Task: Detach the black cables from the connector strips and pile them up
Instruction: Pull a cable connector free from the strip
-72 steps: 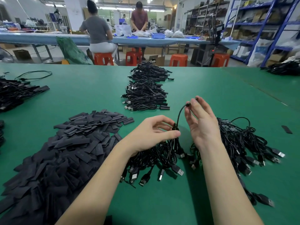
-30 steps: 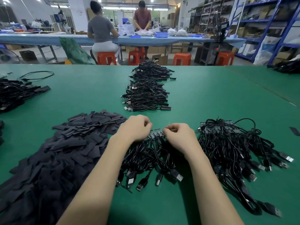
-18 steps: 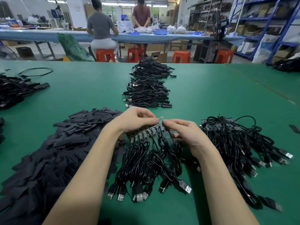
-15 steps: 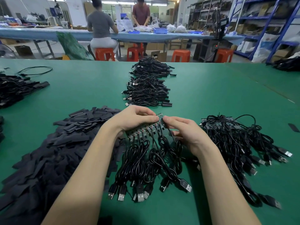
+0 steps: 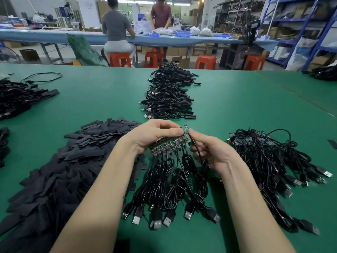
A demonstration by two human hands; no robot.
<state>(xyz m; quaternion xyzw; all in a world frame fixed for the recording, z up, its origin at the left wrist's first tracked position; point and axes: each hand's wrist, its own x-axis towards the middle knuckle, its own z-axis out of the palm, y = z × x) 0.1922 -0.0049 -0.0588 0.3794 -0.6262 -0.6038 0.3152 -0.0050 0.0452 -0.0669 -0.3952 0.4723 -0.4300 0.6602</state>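
A green connector strip (image 5: 171,144) with several black USB cables (image 5: 169,187) hanging from it is lifted just above the green table (image 5: 102,103). My left hand (image 5: 155,135) grips the strip from above, thumb on its top edge. My right hand (image 5: 209,150) pinches the rightmost black cable where it meets the strip's right end. The cables' USB plugs lie on the table in front of me. To the right lies another strip (image 5: 249,139) with its cables attached.
A big heap of flat black sleeves (image 5: 60,168) covers the table on my left. Two piles of cables (image 5: 168,103) lie straight ahead, more at the left edge (image 5: 20,97) and far right (image 5: 324,73). Two people work at a far blue table.
My hands moved from pressing the bundle on the table to lifting the strip. The cables spread out below it, and my right hand now pinches the end cable.
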